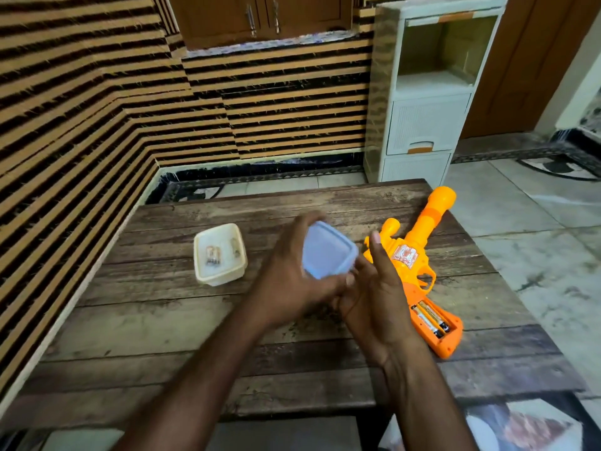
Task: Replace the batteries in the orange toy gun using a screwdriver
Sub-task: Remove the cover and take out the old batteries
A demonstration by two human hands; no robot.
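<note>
Item 1. Wooden table (162,320), dark weathered planks; bears all the items below.

Item 2. Cream container (219,253), open, at 9 o'clock from the hands and well apart from them. A few small batteries lie inside, too blurred to count.

Item 3. Left hand (292,281), raised over the table's middle, fingers curled round a pale blue translucent lid (328,250), which is tilted and blurred.

Item 4. Right hand (374,294), just beside the left, at the lid's near right corner, one digit upright. Whether it grips the lid cannot be told. This hand and the lid cover the left edge of item 5.

Item 5. Orange toy gun (406,271), flat on its side on the table's right half, at 3 o'clock from the hands.
- Look: bright orange with a paler band on the barrel and a sticker on the body. The grip compartment is uncovered, with two cells (429,319) seated lengthwise.
- Heading: the barrel points to 1 o'clock, its muzzle near the far edge; the grip trails to 5 o'clock.

Item 6. White drawer unit (426,125), on the floor beyond the table at 1 o'clock.
</note>
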